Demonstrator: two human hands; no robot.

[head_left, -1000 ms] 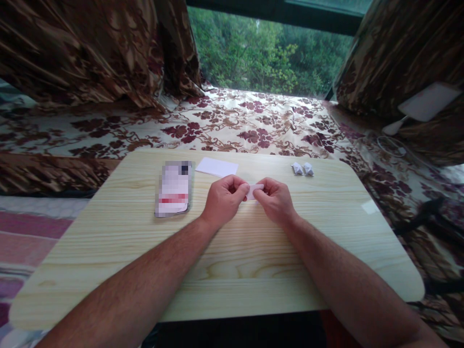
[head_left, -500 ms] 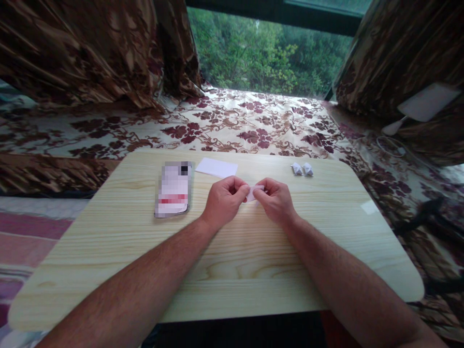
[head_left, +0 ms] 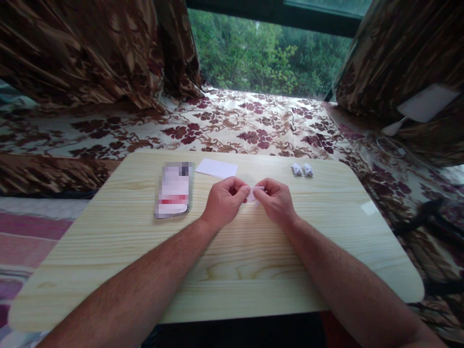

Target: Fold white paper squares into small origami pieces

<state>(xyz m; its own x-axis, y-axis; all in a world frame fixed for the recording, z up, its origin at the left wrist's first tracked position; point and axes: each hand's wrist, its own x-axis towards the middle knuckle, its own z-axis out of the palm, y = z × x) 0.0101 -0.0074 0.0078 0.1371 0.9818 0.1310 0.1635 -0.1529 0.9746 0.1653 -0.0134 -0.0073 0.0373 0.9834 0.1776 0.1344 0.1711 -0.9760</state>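
Over the middle of a pale wooden table (head_left: 224,270), my left hand (head_left: 223,200) and my right hand (head_left: 277,200) both pinch a small white paper strip (head_left: 253,193) between thumb and fingers. The strip is partly folded and mostly hidden by my fingertips. Both hands rest low, near the tabletop.
A phone (head_left: 174,189) lies left of my hands. A white sheet of paper (head_left: 216,167) sits behind them. Two small folded white paper pieces (head_left: 302,169) lie at the back right. Patterned bedding and curtains surround the table; a window shows trees.
The paper strip between my fingertips has shifted slightly; the hands stay in the same place.
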